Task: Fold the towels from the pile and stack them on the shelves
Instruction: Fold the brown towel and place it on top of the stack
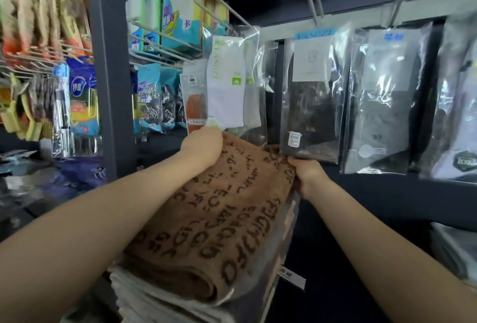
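Observation:
A folded brown towel (219,219) with dark lettering lies on top of a stack of pale folded towels (160,299) on a shelf. My left hand (202,145) rests on the towel's far left corner, fingers curled over the far edge. My right hand (307,175) grips the towel's far right corner, thumb on top. Both forearms stretch forward along the towel's sides.
Packaged socks in clear bags (312,105) hang from hooks just behind the towel, almost touching it. A dark grey shelf upright (111,72) stands to the left, with hanging sponges and cleaning cloths (82,95) beyond. More folded goods (454,250) sit at the right edge.

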The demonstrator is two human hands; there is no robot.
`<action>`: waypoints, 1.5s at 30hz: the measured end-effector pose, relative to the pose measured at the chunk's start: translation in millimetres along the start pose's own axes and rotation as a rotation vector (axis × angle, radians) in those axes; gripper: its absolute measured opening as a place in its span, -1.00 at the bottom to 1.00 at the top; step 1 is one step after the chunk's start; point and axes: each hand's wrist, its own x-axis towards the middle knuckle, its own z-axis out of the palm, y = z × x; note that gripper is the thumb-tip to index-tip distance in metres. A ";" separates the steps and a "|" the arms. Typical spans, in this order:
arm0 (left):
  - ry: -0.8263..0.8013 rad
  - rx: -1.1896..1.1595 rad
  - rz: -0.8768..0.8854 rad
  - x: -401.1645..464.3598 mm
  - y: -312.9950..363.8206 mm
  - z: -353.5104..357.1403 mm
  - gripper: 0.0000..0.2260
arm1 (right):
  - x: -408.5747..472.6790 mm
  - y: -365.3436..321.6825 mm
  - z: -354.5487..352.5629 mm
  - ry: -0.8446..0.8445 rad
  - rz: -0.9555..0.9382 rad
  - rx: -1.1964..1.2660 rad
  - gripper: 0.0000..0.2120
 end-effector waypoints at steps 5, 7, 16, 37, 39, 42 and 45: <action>-0.361 0.056 0.158 -0.1 -7.5 22.5 -0.67 | 13.7 16.6 -13.5 0.094 -0.038 -0.216 -0.75; -0.330 0.034 0.328 -15.9 -10.0 10.6 -0.57 | 5.0 19.4 -17.6 0.071 -0.053 -0.236 -0.72; 0.075 -0.594 0.810 -166.1 -27.3 -40.8 -0.61 | -115.9 42.1 -19.9 -0.061 -0.351 -0.319 -0.73; 0.193 -0.468 0.809 -204.4 -29.4 6.5 -0.60 | -252.8 82.7 0.5 -0.155 -1.459 -1.231 -0.90; 0.188 -0.487 0.861 -211.3 -37.1 12.7 -0.56 | -257.7 78.0 5.1 0.008 -1.494 -1.232 -0.85; 0.269 -0.572 0.763 -216.9 -54.5 16.7 -0.59 | -253.4 67.0 14.2 0.030 -1.503 -1.447 -0.59; 0.398 -0.525 0.583 -220.6 -74.3 21.6 -0.55 | -239.8 58.0 20.8 -0.116 -1.409 -1.711 -0.59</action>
